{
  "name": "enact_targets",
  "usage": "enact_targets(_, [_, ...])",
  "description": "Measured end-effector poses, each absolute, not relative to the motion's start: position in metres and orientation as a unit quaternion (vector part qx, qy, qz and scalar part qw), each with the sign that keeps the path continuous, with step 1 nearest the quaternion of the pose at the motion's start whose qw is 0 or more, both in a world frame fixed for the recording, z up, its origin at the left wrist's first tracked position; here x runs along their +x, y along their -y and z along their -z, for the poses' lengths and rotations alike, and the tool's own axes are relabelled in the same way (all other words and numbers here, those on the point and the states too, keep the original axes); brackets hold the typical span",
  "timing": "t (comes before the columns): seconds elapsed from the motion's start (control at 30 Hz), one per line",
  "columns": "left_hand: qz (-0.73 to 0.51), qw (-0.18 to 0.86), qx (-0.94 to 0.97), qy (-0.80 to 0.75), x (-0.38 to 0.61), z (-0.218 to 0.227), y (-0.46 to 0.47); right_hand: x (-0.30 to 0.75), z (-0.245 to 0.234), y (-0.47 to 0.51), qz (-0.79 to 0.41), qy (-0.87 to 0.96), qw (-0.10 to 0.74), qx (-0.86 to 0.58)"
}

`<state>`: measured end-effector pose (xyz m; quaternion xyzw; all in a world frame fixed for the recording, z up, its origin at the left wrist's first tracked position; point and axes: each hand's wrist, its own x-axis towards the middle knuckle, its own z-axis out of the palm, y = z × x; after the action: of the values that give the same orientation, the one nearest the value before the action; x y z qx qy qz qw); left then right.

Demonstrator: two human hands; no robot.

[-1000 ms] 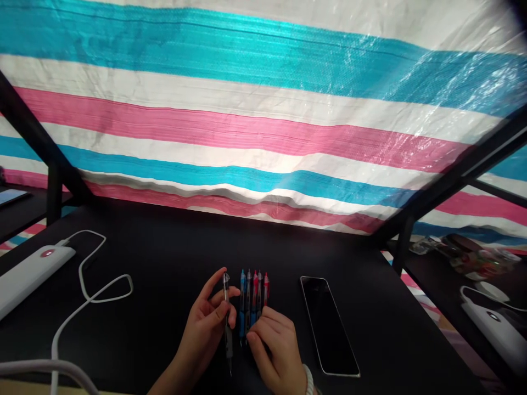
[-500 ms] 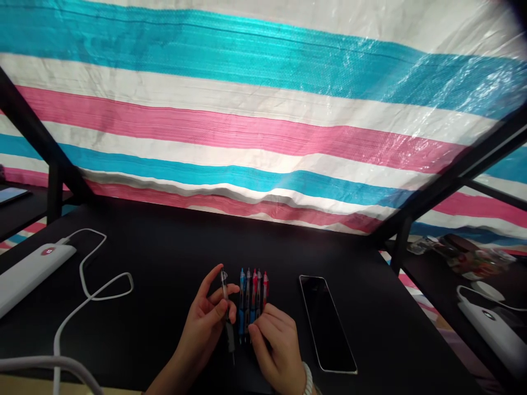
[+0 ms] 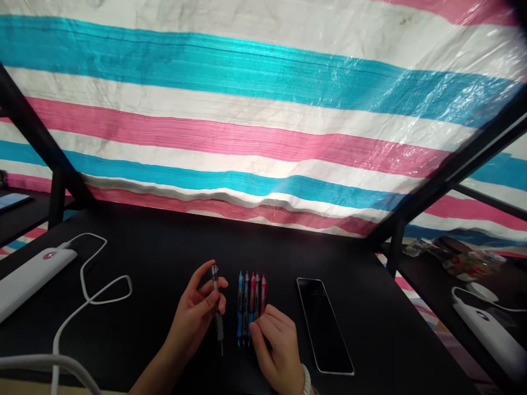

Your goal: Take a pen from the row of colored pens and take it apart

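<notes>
My left hand point(image 3: 195, 307) grips a retractable pen point(image 3: 218, 323) with a clear upper barrel and dark grip. It is held near upright, point downward. The index fingertip rests on its top end, with thumb and other fingers around the barrel. To its right, several click pens point(image 3: 246, 299) lie side by side on the black table, with blue, grey and red tops. Over the lower right of that row is my right hand point(image 3: 280, 345), its fingers curled together and covering part of the red pens. Whatever is between those fingers is hidden. A pale band circles that wrist.
A black-screened phone point(image 3: 325, 326) lies right of my hands on the table point(image 3: 164, 241). At left are a white power bank point(image 3: 33, 280) and its looping white cable point(image 3: 84, 280). Striped sheeting point(image 3: 247, 120) hangs behind, between dark frame bars. Another power bank point(image 3: 489, 334) lies far right.
My left hand has moved left with the pen, away from the row. The thin point at the pen's lower end looks shorter now. My right hand has stayed nearly still.
</notes>
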<state>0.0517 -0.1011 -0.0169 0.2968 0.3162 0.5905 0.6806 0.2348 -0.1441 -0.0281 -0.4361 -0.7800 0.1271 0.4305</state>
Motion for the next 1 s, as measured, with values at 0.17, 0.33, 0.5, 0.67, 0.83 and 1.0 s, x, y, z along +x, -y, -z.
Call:
enact_targets(0.17, [-0.595,0.61,0.363,-0.377,0.031,-0.002,0.085,0.236,0.03,0.144,-0.122,0.774,0.445,-0.433])
enact_targets(0.33, [-0.489,0.481,0.514,-0.515,0.011,0.0,0.066,0.241,0.022,0.148,-0.141,0.743,0.472,-0.454])
enact_targets(0.5, [-0.353,0.222,0.664,-0.62,-0.006,0.023,0.057,0.279,0.019,0.154,-0.025,0.635,0.434,-0.638])
enact_targets(0.67, [-0.243,0.151,0.709,-0.645,-0.01,0.031,0.058,0.318,0.031,0.17,0.123,0.514,0.223,-0.819])
enact_targets(0.83, [-0.214,0.142,0.715,-0.651,-0.008,0.028,0.061,0.324,0.041,0.175,0.13,0.527,0.174,-0.822])
enact_targets(1.0, [-0.208,0.146,0.713,-0.653,-0.009,0.028,0.062,0.323,0.041,0.167,0.12,0.534,0.196,-0.814])
